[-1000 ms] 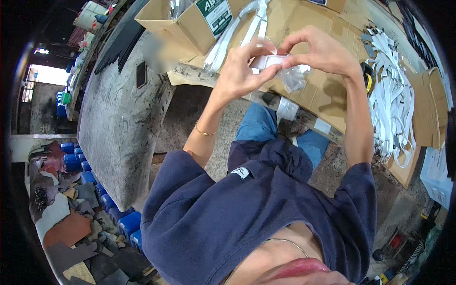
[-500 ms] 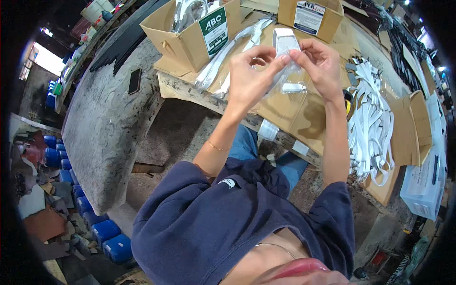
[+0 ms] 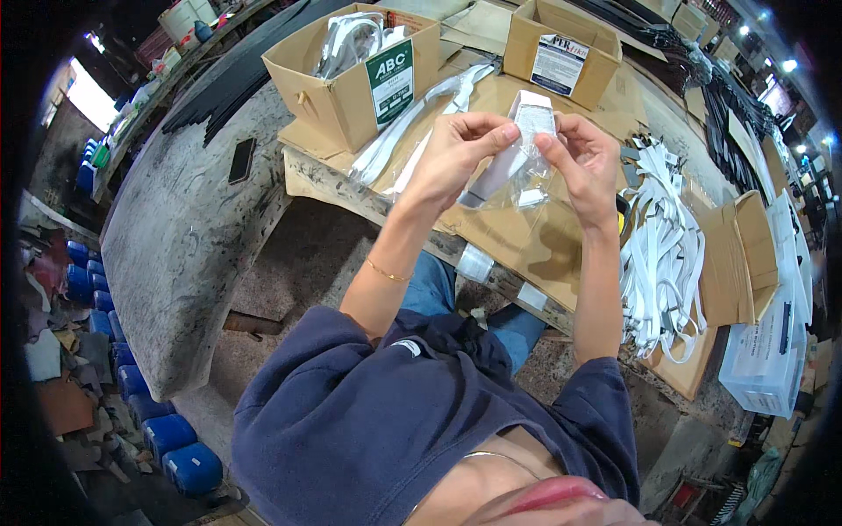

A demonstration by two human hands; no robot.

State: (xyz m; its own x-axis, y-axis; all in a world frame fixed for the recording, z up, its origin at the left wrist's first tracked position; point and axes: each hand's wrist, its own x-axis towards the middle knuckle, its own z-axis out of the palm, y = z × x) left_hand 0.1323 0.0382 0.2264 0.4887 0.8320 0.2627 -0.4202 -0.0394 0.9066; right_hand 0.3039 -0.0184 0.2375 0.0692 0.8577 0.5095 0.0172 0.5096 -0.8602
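Two hands pinching — long white strip, crinkled clear plastic

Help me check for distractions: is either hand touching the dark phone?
No, the left hand and right hand hold a white item; the phone lies apart.

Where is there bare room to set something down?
Free: grey tabletop on the near side of the phone; cardboard sheet below the held white piece, left of the right forearm. Crowded: white straps right of that forearm; left carton and right carton farther back.
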